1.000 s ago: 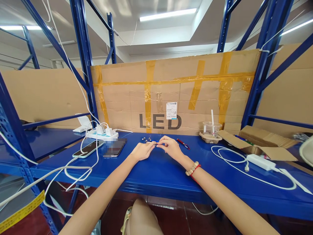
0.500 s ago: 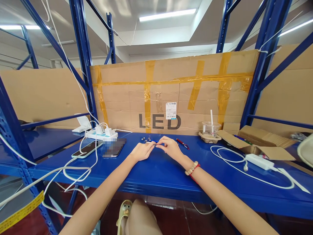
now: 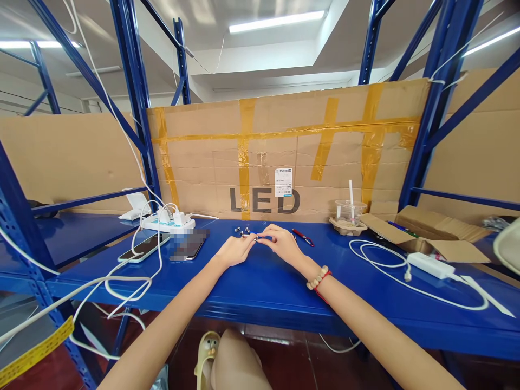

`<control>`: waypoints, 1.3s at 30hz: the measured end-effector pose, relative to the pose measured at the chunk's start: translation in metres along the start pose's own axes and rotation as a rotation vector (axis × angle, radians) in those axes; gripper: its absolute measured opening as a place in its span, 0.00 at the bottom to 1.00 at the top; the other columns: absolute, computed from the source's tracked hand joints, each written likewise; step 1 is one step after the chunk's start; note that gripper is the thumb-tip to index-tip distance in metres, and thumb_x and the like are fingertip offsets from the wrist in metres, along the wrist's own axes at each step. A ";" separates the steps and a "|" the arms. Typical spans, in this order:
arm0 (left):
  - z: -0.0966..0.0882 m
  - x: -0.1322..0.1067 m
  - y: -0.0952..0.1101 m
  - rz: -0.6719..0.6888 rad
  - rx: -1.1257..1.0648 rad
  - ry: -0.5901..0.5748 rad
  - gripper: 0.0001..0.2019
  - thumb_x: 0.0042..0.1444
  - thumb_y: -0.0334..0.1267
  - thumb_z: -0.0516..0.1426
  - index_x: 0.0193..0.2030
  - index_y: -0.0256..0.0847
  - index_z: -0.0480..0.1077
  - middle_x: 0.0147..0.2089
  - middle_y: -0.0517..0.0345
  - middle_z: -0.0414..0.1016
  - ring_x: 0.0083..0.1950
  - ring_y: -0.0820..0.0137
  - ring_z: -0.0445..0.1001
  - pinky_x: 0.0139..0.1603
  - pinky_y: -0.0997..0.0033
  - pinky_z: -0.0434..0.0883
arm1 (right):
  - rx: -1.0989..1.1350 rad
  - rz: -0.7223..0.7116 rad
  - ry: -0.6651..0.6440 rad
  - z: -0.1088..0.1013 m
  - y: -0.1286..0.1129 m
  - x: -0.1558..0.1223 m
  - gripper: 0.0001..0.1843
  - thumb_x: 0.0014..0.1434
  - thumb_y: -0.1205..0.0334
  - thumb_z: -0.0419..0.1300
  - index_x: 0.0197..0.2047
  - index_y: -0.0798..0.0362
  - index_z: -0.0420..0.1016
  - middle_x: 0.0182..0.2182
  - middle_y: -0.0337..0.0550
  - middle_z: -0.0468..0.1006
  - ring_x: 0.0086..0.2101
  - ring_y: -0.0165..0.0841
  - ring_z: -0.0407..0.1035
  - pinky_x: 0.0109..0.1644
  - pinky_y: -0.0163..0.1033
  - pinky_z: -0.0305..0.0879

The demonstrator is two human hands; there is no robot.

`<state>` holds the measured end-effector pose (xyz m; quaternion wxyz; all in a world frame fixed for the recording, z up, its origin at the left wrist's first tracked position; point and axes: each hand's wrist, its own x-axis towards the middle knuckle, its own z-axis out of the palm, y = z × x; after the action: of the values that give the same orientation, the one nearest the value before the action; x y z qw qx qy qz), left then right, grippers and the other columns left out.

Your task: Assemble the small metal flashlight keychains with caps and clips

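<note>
My left hand [image 3: 235, 250] and my right hand [image 3: 281, 244] meet fingertip to fingertip over the blue shelf top [image 3: 264, 281]. Both pinch a tiny part [image 3: 257, 237] between them, too small to name. Several small metal pieces [image 3: 242, 232] lie on the shelf just beyond my fingers. A red pen-like object [image 3: 303, 236] lies a little to the right of my right hand. A bead bracelet and a red string circle my right wrist [image 3: 319, 279].
Two phones [image 3: 144, 246] and a white power strip [image 3: 168, 221] with cables lie to the left. To the right stand a plastic cup in a pulp tray [image 3: 349, 216], an open cardboard box [image 3: 426, 238] and a white adapter with cable [image 3: 430, 265]. A taped cardboard panel marked LED [image 3: 284, 157] closes the back.
My hands stay together at the same spot, fingers shifting only slightly. The camera has tilted a little, and a foot in a sandal has come into view below the shelf.
</note>
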<state>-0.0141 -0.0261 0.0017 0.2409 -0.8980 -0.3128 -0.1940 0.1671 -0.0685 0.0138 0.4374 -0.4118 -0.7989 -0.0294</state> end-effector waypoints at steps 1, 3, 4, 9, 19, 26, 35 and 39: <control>0.000 0.000 0.000 -0.003 0.005 -0.009 0.15 0.63 0.38 0.37 0.47 0.36 0.60 0.32 0.51 0.75 0.28 0.68 0.75 0.24 0.75 0.65 | -0.001 0.000 -0.002 0.000 0.000 0.000 0.08 0.55 0.59 0.58 0.36 0.50 0.77 0.33 0.38 0.74 0.22 0.24 0.59 0.27 0.31 0.57; -0.002 0.000 0.001 -0.015 0.017 -0.026 0.15 0.63 0.37 0.37 0.47 0.37 0.59 0.33 0.52 0.75 0.29 0.67 0.75 0.24 0.75 0.65 | -0.005 -0.002 -0.001 0.001 0.001 0.000 0.08 0.55 0.59 0.58 0.36 0.50 0.77 0.33 0.38 0.74 0.22 0.24 0.59 0.27 0.31 0.57; -0.002 0.000 0.001 -0.020 0.020 -0.035 0.14 0.63 0.37 0.37 0.48 0.37 0.59 0.34 0.52 0.75 0.30 0.67 0.75 0.25 0.75 0.65 | -0.005 -0.005 0.000 0.001 0.001 0.000 0.08 0.55 0.60 0.58 0.35 0.50 0.77 0.32 0.38 0.73 0.22 0.24 0.59 0.27 0.31 0.57; -0.004 0.001 0.001 -0.031 0.008 -0.077 0.15 0.63 0.37 0.36 0.47 0.38 0.59 0.36 0.52 0.76 0.32 0.66 0.75 0.26 0.74 0.66 | 0.007 -0.027 0.009 0.000 0.002 0.000 0.08 0.55 0.59 0.58 0.34 0.50 0.77 0.31 0.39 0.73 0.23 0.24 0.61 0.28 0.31 0.57; -0.010 0.002 0.003 -0.045 -0.029 -0.129 0.16 0.63 0.37 0.37 0.51 0.38 0.58 0.39 0.51 0.76 0.35 0.65 0.76 0.29 0.73 0.68 | 0.004 0.003 0.019 -0.001 0.000 0.000 0.06 0.55 0.59 0.58 0.34 0.50 0.76 0.32 0.38 0.73 0.22 0.24 0.60 0.27 0.31 0.57; -0.010 0.002 0.002 -0.048 -0.022 -0.149 0.17 0.63 0.37 0.36 0.53 0.37 0.57 0.37 0.50 0.76 0.35 0.64 0.76 0.30 0.71 0.68 | 0.006 0.003 0.010 -0.002 -0.001 0.000 0.06 0.55 0.60 0.58 0.33 0.51 0.75 0.32 0.38 0.73 0.23 0.24 0.60 0.28 0.31 0.57; -0.013 0.002 0.003 -0.043 -0.033 -0.143 0.17 0.63 0.37 0.37 0.51 0.37 0.60 0.37 0.50 0.76 0.35 0.65 0.76 0.31 0.72 0.68 | 0.010 0.008 -0.015 -0.002 -0.002 0.000 0.06 0.54 0.59 0.59 0.34 0.51 0.74 0.33 0.38 0.74 0.21 0.23 0.60 0.28 0.31 0.58; -0.014 0.001 0.003 -0.032 -0.052 -0.126 0.17 0.63 0.38 0.36 0.52 0.37 0.59 0.38 0.51 0.76 0.36 0.64 0.76 0.31 0.71 0.68 | -0.009 0.019 -0.028 -0.002 -0.003 0.000 0.07 0.54 0.59 0.58 0.35 0.51 0.74 0.33 0.38 0.74 0.21 0.23 0.60 0.28 0.31 0.58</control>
<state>-0.0146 -0.0351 0.0123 0.1941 -0.9094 -0.3365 -0.1489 0.1665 -0.0716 0.0163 0.4247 -0.4218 -0.8007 -0.0232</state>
